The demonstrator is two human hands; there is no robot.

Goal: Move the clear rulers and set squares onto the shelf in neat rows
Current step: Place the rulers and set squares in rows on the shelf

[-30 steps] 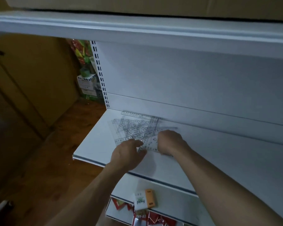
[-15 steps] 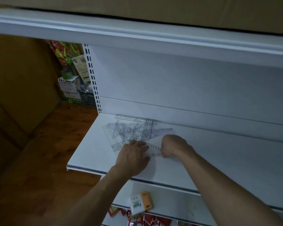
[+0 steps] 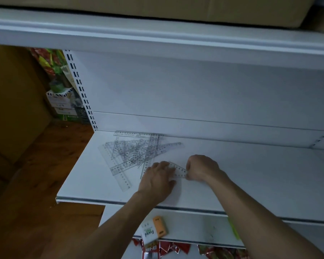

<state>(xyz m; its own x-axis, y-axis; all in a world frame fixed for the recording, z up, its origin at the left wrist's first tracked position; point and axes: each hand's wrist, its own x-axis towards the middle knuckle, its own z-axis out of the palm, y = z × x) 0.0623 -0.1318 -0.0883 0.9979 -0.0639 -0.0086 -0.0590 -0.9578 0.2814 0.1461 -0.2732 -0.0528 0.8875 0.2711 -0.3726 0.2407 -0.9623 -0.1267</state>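
Observation:
A loose heap of clear rulers and set squares (image 3: 133,152) lies criss-crossed on the left part of the white shelf (image 3: 251,174). One clear set square (image 3: 179,171) sits apart at the heap's right front edge. My left hand (image 3: 158,179) rests flat on its left part, fingers spread. My right hand (image 3: 202,168) pinches its right corner with curled fingers. A long ruler (image 3: 120,174) sticks out toward the shelf's front left.
An upper shelf (image 3: 157,36) with a cardboard box overhangs closely. Below, a lower shelf (image 3: 204,230) carries a white and orange box (image 3: 153,231) and red packets (image 3: 168,248). Wooden floor and stacked goods (image 3: 62,101) lie to the left.
Both hands have slid right and toward the shelf front, drawing one set square out of the heap. The camera view shifted a little to the right.

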